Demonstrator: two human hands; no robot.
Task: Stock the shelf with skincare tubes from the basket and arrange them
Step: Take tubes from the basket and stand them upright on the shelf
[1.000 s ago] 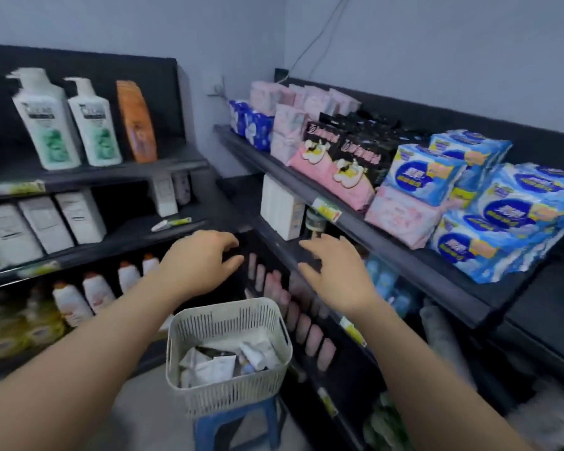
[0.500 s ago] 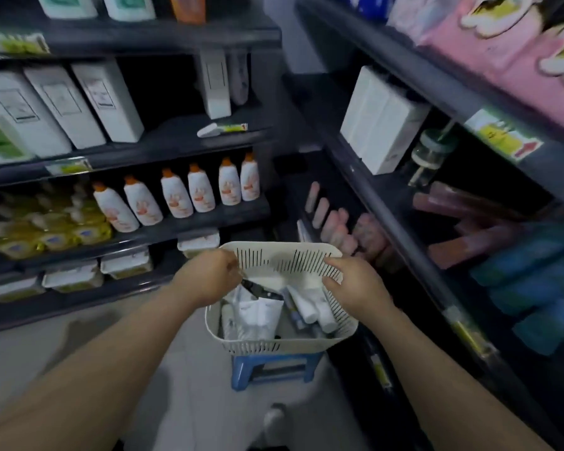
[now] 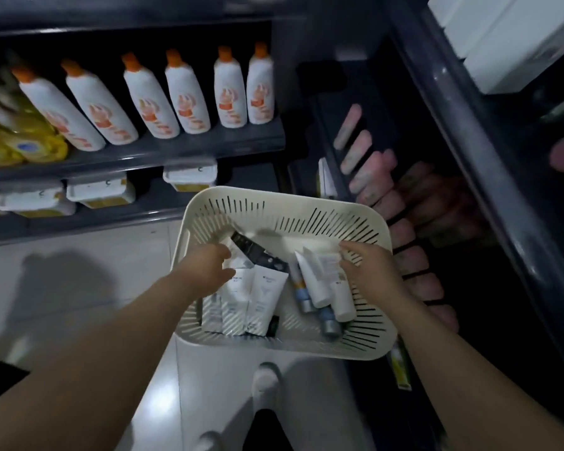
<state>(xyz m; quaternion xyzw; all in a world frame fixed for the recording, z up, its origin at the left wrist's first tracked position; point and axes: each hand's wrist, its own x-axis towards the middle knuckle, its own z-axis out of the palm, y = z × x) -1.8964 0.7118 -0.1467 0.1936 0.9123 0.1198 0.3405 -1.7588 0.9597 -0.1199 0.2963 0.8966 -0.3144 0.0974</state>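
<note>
- Several tubes [image 3: 261, 294] lie loose in the white basket [image 3: 284, 196]: flat white ones and a dark one on the left, rounder capped ones on the right.
- Left hand [image 3: 205, 268] reaches into the left pile, its fingers [image 3: 221, 252] bent down onto a white tube with the thumb beside it. I cannot tell whether it pinches the tube.
- Right hand [image 3: 368, 271] sits on the right pile, its fingers [image 3: 347, 250] curled over the upper ends of the white tubes. A firm grip cannot be made out here either.
- No tube is lifted out of the basket, so stocking looks barely begun. The basket has to be emptied and its tubes lined up.
- Just beside the basket, the dark shelf [image 3: 463, 141] on the right holds rows of pink tubes [image 3: 368, 170], which are blurred.
- Further left, white bottles [image 3: 183, 92] with orange caps stand in a row above the pale floor [image 3: 95, 271].
</note>
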